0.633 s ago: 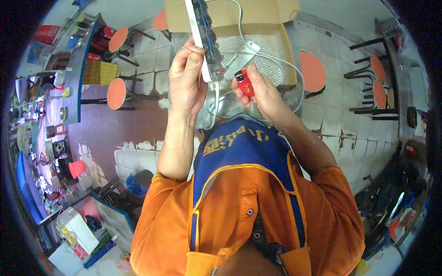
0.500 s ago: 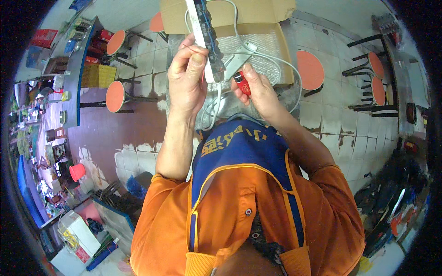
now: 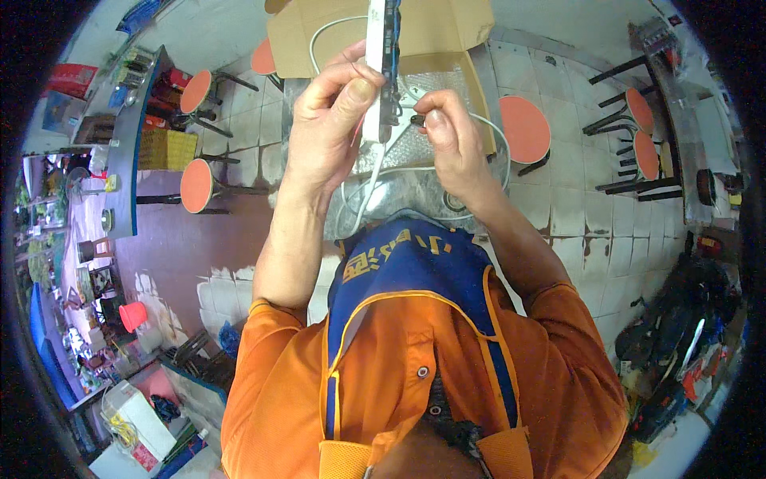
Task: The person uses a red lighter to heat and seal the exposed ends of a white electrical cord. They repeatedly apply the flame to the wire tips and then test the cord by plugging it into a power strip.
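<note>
An open cardboard box (image 3: 435,32) with bubble wrap (image 3: 399,172) lies on the tiled floor ahead, round orange stools (image 3: 523,128) on both sides. The left hand (image 3: 331,120) clamps thumb and fingers around a white power strip (image 3: 379,72), held upright over the box. The right hand (image 3: 447,136) pinches a small dark part just beside the strip's lower end. White cable (image 3: 355,207) loops beneath both hands.

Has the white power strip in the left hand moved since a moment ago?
Yes. The power strip now stands more upright, its upper end shifted right against the cardboard box; the left hand grips it.
</note>
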Available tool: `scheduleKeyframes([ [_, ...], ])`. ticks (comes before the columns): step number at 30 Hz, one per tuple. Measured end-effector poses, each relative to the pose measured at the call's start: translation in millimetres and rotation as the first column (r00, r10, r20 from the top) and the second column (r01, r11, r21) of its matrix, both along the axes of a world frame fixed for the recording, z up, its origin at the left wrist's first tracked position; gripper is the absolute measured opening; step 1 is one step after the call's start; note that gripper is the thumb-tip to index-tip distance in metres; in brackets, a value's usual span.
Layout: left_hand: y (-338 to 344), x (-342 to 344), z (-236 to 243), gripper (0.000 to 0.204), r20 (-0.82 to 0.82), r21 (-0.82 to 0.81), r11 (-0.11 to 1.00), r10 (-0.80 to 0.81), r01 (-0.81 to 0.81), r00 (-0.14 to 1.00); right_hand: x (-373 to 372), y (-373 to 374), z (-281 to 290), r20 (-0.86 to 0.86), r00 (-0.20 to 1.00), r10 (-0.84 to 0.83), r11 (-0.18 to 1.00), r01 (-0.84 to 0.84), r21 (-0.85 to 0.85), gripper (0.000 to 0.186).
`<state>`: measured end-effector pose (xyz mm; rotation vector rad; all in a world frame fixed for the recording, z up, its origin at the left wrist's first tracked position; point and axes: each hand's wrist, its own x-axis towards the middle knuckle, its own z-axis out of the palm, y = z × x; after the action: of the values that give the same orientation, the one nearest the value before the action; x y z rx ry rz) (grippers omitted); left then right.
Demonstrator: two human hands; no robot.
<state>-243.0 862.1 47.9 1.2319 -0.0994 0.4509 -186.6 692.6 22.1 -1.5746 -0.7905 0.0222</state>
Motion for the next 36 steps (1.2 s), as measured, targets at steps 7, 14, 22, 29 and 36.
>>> scheduleKeyframes([
  [7, -9, 2, 15, 0.014, 0.203, 0.009, 0.999, -0.049, 0.048, 0.978, -1, 0, 4, 0.15, 0.989, -0.005, 0.995, -0.01, 0.101, 0.027],
  [14, -16, 1, 31, 0.011, 0.274, 0.141, 0.986, 0.045, -0.086, 0.961, -14, 2, 17, -0.187, 0.973, 0.135, 0.969, -0.09, 0.229, 0.035],
  [22, -8, 9, 25, 0.019, 0.258, 0.213, 0.975, 0.003, -0.06, 0.966, -11, -3, 19, -0.185, 0.978, 0.1, 0.985, -0.071, 0.159, 0.033],
  [29, -13, 5, 25, 0.018, -0.035, -0.013, 0.998, -0.063, 0.063, 0.997, 3, -9, 4, 0.147, 0.987, -0.061, 0.995, 0.048, 0.09, 0.025],
  [36, -20, 7, 21, 0.018, 0.015, -0.049, 0.996, -0.068, 0.068, 0.998, 4, -10, 2, 0.178, 0.983, -0.051, 0.997, 0.04, 0.064, 0.025],
])
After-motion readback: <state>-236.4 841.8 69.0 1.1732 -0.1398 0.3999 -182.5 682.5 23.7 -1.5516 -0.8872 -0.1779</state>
